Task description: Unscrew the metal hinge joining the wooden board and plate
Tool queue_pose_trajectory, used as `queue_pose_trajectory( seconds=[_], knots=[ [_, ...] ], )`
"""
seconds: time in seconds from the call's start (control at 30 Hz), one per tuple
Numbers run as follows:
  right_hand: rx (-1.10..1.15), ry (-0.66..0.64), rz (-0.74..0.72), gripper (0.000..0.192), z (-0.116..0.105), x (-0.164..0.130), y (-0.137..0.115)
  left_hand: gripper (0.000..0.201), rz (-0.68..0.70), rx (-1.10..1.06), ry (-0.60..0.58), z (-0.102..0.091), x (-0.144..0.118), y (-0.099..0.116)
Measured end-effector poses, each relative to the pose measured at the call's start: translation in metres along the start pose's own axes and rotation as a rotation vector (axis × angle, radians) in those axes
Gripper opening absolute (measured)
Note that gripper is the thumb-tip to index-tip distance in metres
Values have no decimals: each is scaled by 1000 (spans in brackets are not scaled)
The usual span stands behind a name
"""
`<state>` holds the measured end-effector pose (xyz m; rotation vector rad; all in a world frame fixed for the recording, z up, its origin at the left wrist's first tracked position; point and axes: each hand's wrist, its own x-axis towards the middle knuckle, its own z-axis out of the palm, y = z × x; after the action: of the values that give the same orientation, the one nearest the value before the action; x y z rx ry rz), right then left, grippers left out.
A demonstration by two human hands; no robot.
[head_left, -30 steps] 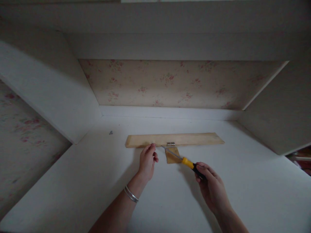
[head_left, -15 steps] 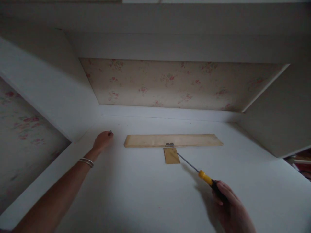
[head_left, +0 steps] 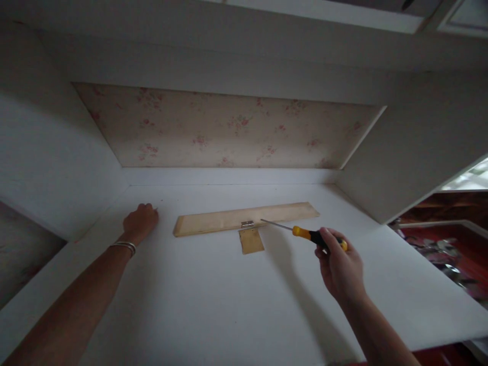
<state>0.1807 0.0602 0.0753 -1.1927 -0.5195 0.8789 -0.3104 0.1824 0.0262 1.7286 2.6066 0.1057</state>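
My right hand [head_left: 339,262] is wrapped round the handle of a screwdriver [head_left: 303,233] with a yellow and black grip. Its shaft points left, with the tip in front of a long pale wooden strip [head_left: 213,218]; whether they touch I cannot tell. At the strip's lower edge sits a small metal hinge [head_left: 247,224]. Just below it is a small tan square plate [head_left: 251,241]. My left hand [head_left: 140,222], with bangles at the wrist, is closed at the left of the strip. Something tiny shows at its fingertips, too small to name.
A white surface [head_left: 190,284] lies under everything, with white panels rising at the left [head_left: 68,152] and right [head_left: 366,168]. Floral wallpaper [head_left: 229,132] covers the back. Beyond the right edge are a red area [head_left: 473,249] and shiny objects [head_left: 444,249].
My right hand has risen and the screwdriver now lies flatter, its tip shifted from beside the tan plate to the strip. The view has turned right, and the strip now appears tilted.
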Motion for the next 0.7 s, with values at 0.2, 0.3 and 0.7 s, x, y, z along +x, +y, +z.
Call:
queue_pose_trajectory(
  seconds=[0.2, 0.3, 0.7],
  knots=[
    [-261, -116, -281, 39, 40, 28, -5, 35, 11, -119, 231, -16, -43, 19],
    [-443, -180, -367, 44, 59, 39, -9, 29, 137, -191, 344, -19, -86, 42],
    [-918, -418, -597, 45, 100, 53, -42, 21, 736, -448, 273, 19, -163, 174]
  ],
)
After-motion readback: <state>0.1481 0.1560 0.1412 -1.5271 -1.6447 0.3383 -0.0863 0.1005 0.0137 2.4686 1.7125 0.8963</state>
